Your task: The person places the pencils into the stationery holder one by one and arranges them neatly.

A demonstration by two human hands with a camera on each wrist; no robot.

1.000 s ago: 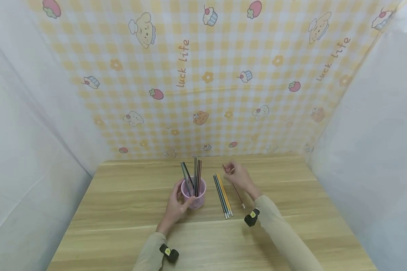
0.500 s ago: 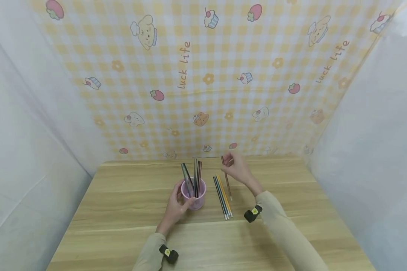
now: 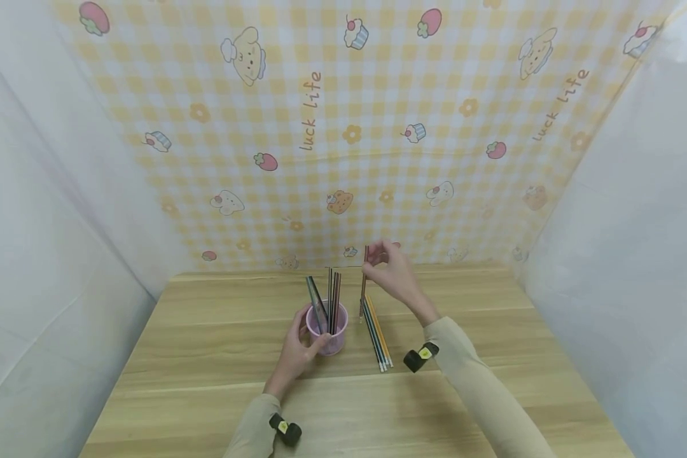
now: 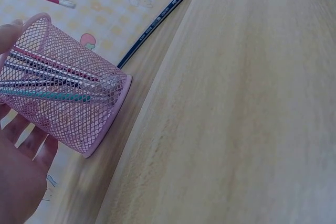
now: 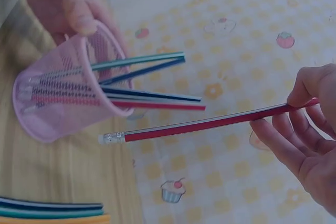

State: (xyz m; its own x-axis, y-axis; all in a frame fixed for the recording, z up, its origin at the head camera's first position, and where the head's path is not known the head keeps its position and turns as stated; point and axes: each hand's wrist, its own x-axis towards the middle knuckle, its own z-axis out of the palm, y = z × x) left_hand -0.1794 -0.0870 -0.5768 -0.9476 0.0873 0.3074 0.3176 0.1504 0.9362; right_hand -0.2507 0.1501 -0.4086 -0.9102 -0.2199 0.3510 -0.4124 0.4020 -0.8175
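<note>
My left hand (image 3: 293, 357) grips a pink mesh pencil cup (image 4: 79, 77) standing on the table, thumb at the rim and fingers round its far side. Inside lean several pencils (image 5: 152, 97), green, dark blue and red, with their eraser ends down in the mesh. To the right of the cup, my right hand (image 3: 396, 275) pinches a red pencil (image 5: 205, 124) near its upper end between thumb and fingers. That pencil hangs nearly upright, its white eraser end (image 5: 112, 138) lowest and apart from the cup. Beneath it lie several pencils (image 3: 378, 334), dark and yellow, side by side on the table.
The wooden table (image 3: 217, 356) ends at a back wall covered with yellow checked cloth (image 3: 298, 191). White sheets (image 3: 63, 254) hang at both sides. A black camera (image 3: 420, 356) sits on each sleeve.
My right hand has lifted the red pencil off the table, turned it more upright and carried it left towards the cup. The left hand stays on the cup.
</note>
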